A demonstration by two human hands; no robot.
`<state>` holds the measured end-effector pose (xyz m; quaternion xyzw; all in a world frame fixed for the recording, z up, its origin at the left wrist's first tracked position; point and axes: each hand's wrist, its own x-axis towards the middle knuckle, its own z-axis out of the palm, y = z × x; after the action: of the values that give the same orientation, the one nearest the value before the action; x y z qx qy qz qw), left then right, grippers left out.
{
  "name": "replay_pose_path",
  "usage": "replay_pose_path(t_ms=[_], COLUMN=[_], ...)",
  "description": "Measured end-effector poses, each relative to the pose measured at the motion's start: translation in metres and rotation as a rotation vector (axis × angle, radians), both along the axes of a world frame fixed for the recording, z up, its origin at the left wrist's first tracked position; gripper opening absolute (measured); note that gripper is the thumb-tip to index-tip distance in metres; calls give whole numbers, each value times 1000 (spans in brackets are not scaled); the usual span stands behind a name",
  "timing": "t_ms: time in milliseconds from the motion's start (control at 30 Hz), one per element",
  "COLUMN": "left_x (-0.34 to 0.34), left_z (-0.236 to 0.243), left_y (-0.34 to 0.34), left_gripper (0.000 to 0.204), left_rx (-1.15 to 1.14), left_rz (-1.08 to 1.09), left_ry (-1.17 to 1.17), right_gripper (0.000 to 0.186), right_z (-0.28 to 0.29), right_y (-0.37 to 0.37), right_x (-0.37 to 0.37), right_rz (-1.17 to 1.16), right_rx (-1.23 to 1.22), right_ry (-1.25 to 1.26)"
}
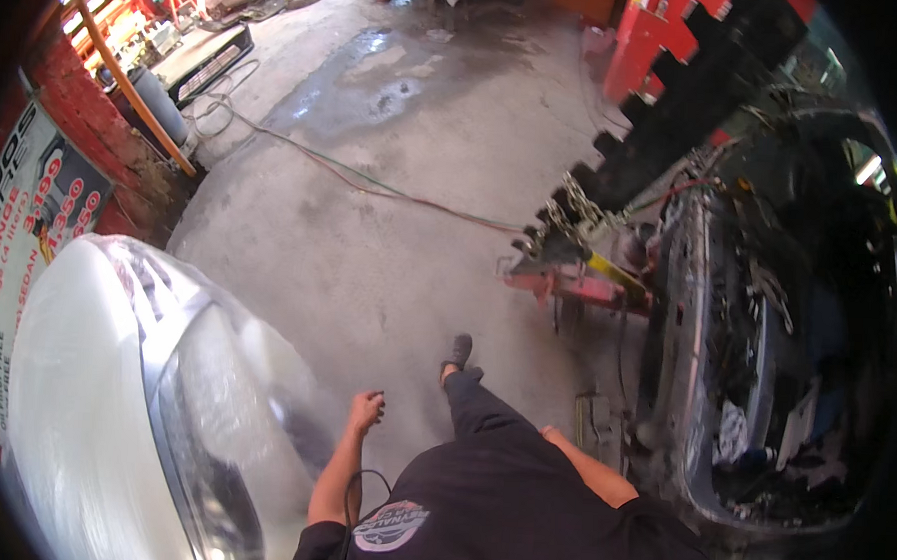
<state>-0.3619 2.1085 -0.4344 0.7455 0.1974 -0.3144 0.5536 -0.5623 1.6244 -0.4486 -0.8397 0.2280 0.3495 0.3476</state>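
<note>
My left hand (367,413) hangs beside my body with its fingers curled. A small dark spot shows at the fingertips, too small to name. The closest thing to that hand is the pale, shiny car (79,364) on my left, with a gap between them. My right hand (552,436) is low at my right side, partly behind my dark shirt. Its fingers are hidden. To the right of it, beyond a gap, stands a dark, stripped car body (701,391) with its inside exposed. One dark shoe (457,350) is on the concrete floor, in mid-stride.
Ahead on the right rises a black toothed post (676,105) with a chain (572,205) and a red base (578,286). A hose (343,172) crosses the floor. Farther off is a wet patch (377,87). An orange pole (127,81) and a printed banner (57,183) stand left.
</note>
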Motion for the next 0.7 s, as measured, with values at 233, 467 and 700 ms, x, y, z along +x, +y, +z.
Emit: replay_pose_path(t_ms=[233,467,700], left_x=[116,261,443], left_z=[-7,14,-64], left_y=[36,26,41], left_gripper=[32,34,33], left_rx=[83,105,136], left_rz=[-16,309,50], left_ry=[51,261,298], right_gripper=[36,44,44], right_z=[-12,40,56], right_y=[-8,-24,27], right_x=[307,630,770], right_rz=[198,315,196], right_rx=[37,-60,73], right_ry=[57,-625,-584])
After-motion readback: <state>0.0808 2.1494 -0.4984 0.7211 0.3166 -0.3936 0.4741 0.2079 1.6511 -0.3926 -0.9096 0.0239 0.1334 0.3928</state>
